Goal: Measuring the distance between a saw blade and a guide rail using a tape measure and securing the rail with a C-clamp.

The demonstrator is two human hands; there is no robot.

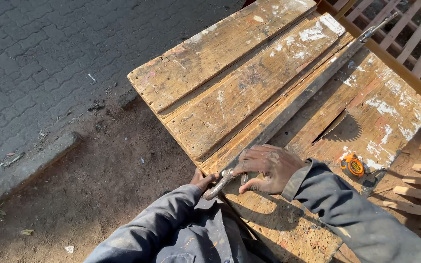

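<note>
A long grey metal bar clamp (pixel 298 100) lies diagonally across a worn, paint-spattered wooden workbench (pixel 220 63), its far end reaching the top right. My right hand (pixel 266 168) rests over the clamp's near end, fingers curled around the bar. My left hand (pixel 201 181) is at the bench's near edge, gripping the clamp's metal handle (pixel 219 184); most of that hand is hidden behind the edge. Both arms wear grey-blue sleeves.
An orange tape measure (pixel 353 165) sits on the bench right of my right hand. Wooden slatted frames (pixel 415 44) stand at the top right and right edge. Bare dirt (pixel 98 195) and grey paving (pixel 35 58) lie to the left, past a kerb.
</note>
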